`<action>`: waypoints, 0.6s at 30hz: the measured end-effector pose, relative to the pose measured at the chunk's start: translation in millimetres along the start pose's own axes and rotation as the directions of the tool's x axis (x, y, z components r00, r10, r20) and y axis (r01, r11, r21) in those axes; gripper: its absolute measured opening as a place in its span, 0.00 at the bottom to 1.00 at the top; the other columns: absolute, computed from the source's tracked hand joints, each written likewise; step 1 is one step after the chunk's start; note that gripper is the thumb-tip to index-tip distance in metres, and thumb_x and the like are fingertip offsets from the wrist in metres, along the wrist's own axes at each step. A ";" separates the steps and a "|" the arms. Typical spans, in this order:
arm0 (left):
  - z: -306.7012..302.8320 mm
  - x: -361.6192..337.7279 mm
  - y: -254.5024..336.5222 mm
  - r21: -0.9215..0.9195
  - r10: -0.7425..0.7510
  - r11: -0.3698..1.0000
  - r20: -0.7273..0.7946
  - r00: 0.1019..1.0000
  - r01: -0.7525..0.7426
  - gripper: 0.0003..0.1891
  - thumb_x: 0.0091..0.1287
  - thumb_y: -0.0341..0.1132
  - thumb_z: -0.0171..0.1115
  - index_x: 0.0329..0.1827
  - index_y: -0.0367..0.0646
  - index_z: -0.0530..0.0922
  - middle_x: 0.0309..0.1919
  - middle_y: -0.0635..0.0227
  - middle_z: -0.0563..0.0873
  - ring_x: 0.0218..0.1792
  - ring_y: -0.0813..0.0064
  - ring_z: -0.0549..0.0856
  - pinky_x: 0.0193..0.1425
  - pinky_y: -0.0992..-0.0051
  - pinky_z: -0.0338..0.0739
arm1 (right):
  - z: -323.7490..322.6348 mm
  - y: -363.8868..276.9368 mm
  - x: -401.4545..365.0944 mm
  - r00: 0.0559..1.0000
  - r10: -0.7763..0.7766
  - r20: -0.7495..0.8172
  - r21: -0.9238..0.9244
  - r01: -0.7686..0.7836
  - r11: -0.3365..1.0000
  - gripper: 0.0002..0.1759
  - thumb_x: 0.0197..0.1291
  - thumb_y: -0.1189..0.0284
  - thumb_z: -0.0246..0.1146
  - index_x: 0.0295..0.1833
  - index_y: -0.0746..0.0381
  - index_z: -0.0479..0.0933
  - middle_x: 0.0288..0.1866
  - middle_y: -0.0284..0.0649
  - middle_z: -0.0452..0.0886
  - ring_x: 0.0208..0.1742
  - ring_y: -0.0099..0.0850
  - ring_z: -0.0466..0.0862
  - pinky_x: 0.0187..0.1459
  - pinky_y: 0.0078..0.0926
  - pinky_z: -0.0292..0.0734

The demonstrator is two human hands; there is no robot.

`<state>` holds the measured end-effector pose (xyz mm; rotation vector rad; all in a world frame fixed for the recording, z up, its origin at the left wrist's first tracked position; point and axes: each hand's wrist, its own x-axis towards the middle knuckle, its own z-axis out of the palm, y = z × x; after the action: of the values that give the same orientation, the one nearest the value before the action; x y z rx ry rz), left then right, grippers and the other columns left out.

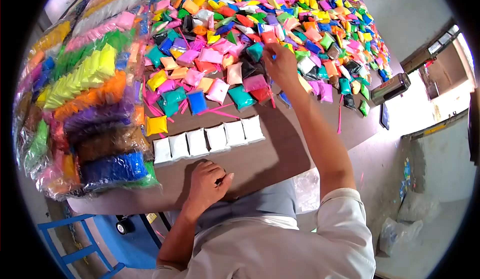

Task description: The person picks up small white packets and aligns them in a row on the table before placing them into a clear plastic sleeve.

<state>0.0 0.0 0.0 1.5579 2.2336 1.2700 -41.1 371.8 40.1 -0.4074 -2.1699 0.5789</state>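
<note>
My right hand (281, 66) reaches into a wide heap of small coloured packets (254, 83). Its fingers are bent in a pinch beside a red packet (269, 37). Whether that packet is between them is hidden. My left hand (207, 183) rests near the table's front edge, loosely curled, with nothing visible in it. Just beyond it, several white packets (216, 138) stand side by side in a slanting row. A yellow packet (156, 125) lies behind the row's left end.
Large clear bags of sorted packets (100, 109) are stacked along the table's left side. Pink strips (220, 112) lie along the heap's front edge. A dark cylindrical object (391, 88) and a phone-like object (384, 116) are at the right edge. A blue frame (80, 254) stands below left.
</note>
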 end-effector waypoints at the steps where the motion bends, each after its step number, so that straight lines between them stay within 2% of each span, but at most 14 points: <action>1: 0.0 0.3 -0.1 0.000 0.012 1.000 -0.008 1.000 -0.012 0.11 0.59 0.32 0.70 0.23 0.42 0.76 0.23 0.65 0.81 0.29 0.60 0.79 0.37 0.64 0.72 | 10.8 5.7 14.7 0.998 -0.057 -0.029 -0.043 0.056 0.997 0.10 0.54 0.69 0.66 0.41 0.61 0.84 0.34 0.53 0.86 0.37 0.54 0.85 0.43 0.50 0.81; 2: 0.0 -0.1 0.0 0.001 0.023 1.000 -0.015 1.000 -0.023 0.11 0.59 0.31 0.70 0.23 0.42 0.76 0.23 0.65 0.80 0.29 0.60 0.79 0.37 0.64 0.72 | 20.2 11.2 27.3 0.992 -0.114 -0.055 -0.088 0.109 0.990 0.10 0.54 0.70 0.65 0.41 0.62 0.84 0.33 0.53 0.86 0.37 0.55 0.85 0.40 0.50 0.81; 5: 1.0 -2.3 -1.7 0.014 0.021 1.000 0.010 1.000 -0.021 0.12 0.58 0.32 0.71 0.22 0.44 0.76 0.21 0.66 0.78 0.27 0.60 0.78 0.33 0.64 0.70 | 58.8 34.8 53.3 0.995 -0.092 0.023 -0.269 0.095 0.958 0.10 0.53 0.69 0.66 0.40 0.62 0.84 0.34 0.54 0.86 0.37 0.55 0.85 0.41 0.50 0.80; 6: 0.3 0.3 -3.7 0.009 0.022 1.000 0.005 1.000 -0.022 0.12 0.58 0.32 0.72 0.22 0.45 0.76 0.20 0.66 0.77 0.27 0.61 0.78 0.32 0.64 0.70 | 68.9 37.8 65.5 0.995 -0.041 0.088 -0.313 0.067 0.947 0.10 0.51 0.68 0.66 0.38 0.61 0.83 0.35 0.53 0.86 0.38 0.53 0.85 0.43 0.48 0.80; 9: -2.1 1.6 1.7 -0.016 -0.014 1.000 -0.036 0.999 0.014 0.11 0.57 0.30 0.73 0.22 0.44 0.76 0.21 0.67 0.79 0.26 0.62 0.78 0.33 0.66 0.71 | 95.5 45.5 77.4 0.995 -0.043 0.091 -0.379 0.074 0.923 0.09 0.50 0.68 0.67 0.35 0.61 0.83 0.35 0.51 0.87 0.39 0.52 0.85 0.45 0.48 0.80; 10: -1.1 1.4 0.9 -0.004 -0.012 1.000 -0.041 0.999 0.012 0.11 0.58 0.30 0.72 0.22 0.44 0.76 0.21 0.67 0.79 0.25 0.62 0.78 0.33 0.66 0.71 | 105.0 46.2 80.6 0.998 -0.039 0.041 -0.434 0.053 0.899 0.08 0.51 0.68 0.66 0.33 0.60 0.84 0.34 0.50 0.87 0.40 0.51 0.85 0.44 0.47 0.80; 13: 1.0 -0.8 -1.9 -0.025 -0.037 0.999 -0.045 0.998 0.035 0.11 0.58 0.30 0.73 0.23 0.44 0.77 0.21 0.67 0.79 0.26 0.62 0.78 0.33 0.66 0.71 | 113.7 47.9 87.8 0.998 0.020 -0.059 -0.442 -0.044 0.896 0.08 0.54 0.67 0.64 0.32 0.60 0.84 0.35 0.49 0.87 0.41 0.51 0.84 0.44 0.48 0.79; 14: 0.0 -0.9 -1.5 -0.025 -0.042 0.999 -0.037 0.998 0.041 0.11 0.58 0.31 0.72 0.23 0.43 0.77 0.21 0.66 0.79 0.26 0.61 0.78 0.34 0.65 0.72 | 112.7 49.1 88.0 0.995 -0.007 -0.099 -0.492 -0.042 0.869 0.08 0.57 0.68 0.62 0.34 0.60 0.85 0.34 0.48 0.87 0.39 0.50 0.85 0.42 0.47 0.80; 17: -2.9 1.1 -0.8 -0.054 -0.060 0.997 -0.014 0.998 0.059 0.11 0.60 0.33 0.71 0.24 0.41 0.77 0.22 0.65 0.80 0.27 0.60 0.79 0.35 0.65 0.72 | 83.7 28.2 85.5 0.989 0.072 -0.131 -0.217 -0.100 0.971 0.10 0.58 0.68 0.62 0.37 0.59 0.86 0.36 0.50 0.87 0.36 0.50 0.86 0.39 0.47 0.80; 18: -4.2 0.9 -1.9 -0.078 -0.069 0.995 -0.005 0.998 0.068 0.11 0.61 0.34 0.70 0.24 0.41 0.78 0.22 0.64 0.80 0.28 0.59 0.79 0.35 0.65 0.73 | 76.9 28.9 78.9 0.981 -0.009 -0.195 -0.122 -0.015 0.992 0.12 0.63 0.68 0.62 0.43 0.62 0.87 0.33 0.45 0.88 0.30 0.40 0.86 0.35 0.39 0.81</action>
<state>-4.0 -1.8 1.7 1.4385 2.1938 1.3297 -147.0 413.2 33.6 -0.5125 -2.0214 0.3897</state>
